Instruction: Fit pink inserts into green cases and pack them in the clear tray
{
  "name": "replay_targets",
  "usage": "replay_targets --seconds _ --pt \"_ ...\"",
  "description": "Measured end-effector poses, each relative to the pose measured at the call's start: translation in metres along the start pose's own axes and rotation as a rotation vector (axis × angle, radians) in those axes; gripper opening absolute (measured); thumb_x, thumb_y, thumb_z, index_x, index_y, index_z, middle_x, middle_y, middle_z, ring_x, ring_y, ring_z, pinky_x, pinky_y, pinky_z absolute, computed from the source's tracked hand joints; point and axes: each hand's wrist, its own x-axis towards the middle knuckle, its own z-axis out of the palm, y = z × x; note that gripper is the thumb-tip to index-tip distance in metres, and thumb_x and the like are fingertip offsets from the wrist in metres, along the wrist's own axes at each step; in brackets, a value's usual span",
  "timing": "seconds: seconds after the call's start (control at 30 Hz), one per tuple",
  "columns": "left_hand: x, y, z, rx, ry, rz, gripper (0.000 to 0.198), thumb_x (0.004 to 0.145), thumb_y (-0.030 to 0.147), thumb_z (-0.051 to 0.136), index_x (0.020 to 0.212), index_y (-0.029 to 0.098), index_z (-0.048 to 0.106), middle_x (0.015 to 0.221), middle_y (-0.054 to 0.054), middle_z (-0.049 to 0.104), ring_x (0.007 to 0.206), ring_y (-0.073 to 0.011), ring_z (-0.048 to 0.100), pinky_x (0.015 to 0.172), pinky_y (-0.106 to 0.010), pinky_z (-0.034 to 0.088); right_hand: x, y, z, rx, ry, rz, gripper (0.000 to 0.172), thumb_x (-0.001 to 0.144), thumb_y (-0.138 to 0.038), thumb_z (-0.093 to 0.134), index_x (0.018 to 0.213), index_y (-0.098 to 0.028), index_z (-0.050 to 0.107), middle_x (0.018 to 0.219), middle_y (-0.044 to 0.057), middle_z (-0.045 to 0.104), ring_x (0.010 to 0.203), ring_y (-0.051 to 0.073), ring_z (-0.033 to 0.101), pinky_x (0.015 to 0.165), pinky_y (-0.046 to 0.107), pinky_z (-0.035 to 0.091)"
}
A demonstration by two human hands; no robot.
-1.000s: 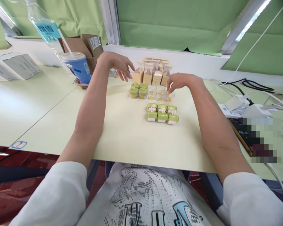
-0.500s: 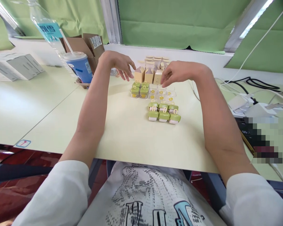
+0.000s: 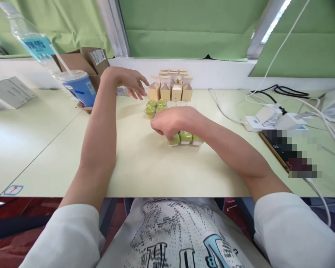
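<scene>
My right hand rests curled over the near cluster of small green-lidded pots, its fingers closed on the leftmost one. My left hand hovers with fingers spread above the table, just left of the row of small tan house-shaped boxes. Two more green-lidded pots sit in front of those boxes. The clear pots behind my right hand are hidden by it.
A blue cup with a straw and a tilted water bottle stand at the left, with a cardboard box behind. Grey boxes lie far left. White chargers, cables and a dark device occupy the right of the pale table.
My right hand came down and toward me from the tan boxes onto the near green pots and closed. My left hand stayed about where it was. The view shifted.
</scene>
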Motion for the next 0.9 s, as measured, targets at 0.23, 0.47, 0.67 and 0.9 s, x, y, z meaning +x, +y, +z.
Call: replay_targets --seconds 0.23,0.47,0.67,0.9 --pt "-0.016 0.021 0.005 -0.156 0.036 -0.088 0.083 0.104 0.037 0.082 0.18 0.021 0.052 0.16 -0.019 0.079 0.126 -0.0284 0.084 0.119 -0.044 0.06 -0.004 0.007 -0.001 -0.006 0.014 -0.016 0.036 0.086 0.001 0.086 0.113 -0.023 0.084 0.109 0.003 0.084 0.097 0.03 0.081 0.084 0.042 0.062" --pt "0.003 0.004 0.006 -0.225 0.118 -0.002 0.075 0.099 0.038 0.089 0.168 0.019 0.066 0.134 -0.016 0.091 0.113 -0.0286 0.085 0.117 -0.05 0.058 0.011 0.016 0.004 -0.106 0.036 -0.055 0.019 0.087 -0.003 0.08 0.088 -0.022 0.08 0.084 -0.001 0.077 0.085 0.025 0.077 0.079 0.038 0.061" --pt "-0.011 0.009 0.007 -0.457 0.296 0.272 0.051 0.089 0.056 0.103 0.133 0.033 0.09 0.127 -0.003 0.093 0.117 -0.0282 0.081 0.108 -0.043 0.062 0.008 0.055 -0.003 0.403 0.148 -0.157 0.015 0.108 -0.011 0.068 0.104 -0.023 0.076 0.085 0.002 0.081 0.077 0.023 0.082 0.074 0.037 0.063" --pt "-0.054 0.061 0.008 -0.61 0.141 0.687 0.058 0.104 0.077 0.085 0.135 0.029 0.091 0.124 -0.003 0.087 0.133 -0.0295 0.082 0.105 -0.039 0.062 -0.009 0.121 -0.005 1.02 0.812 -0.183 0.017 0.112 -0.018 0.077 0.097 -0.024 0.074 0.093 0.002 0.078 0.079 0.021 0.084 0.083 0.042 0.072"
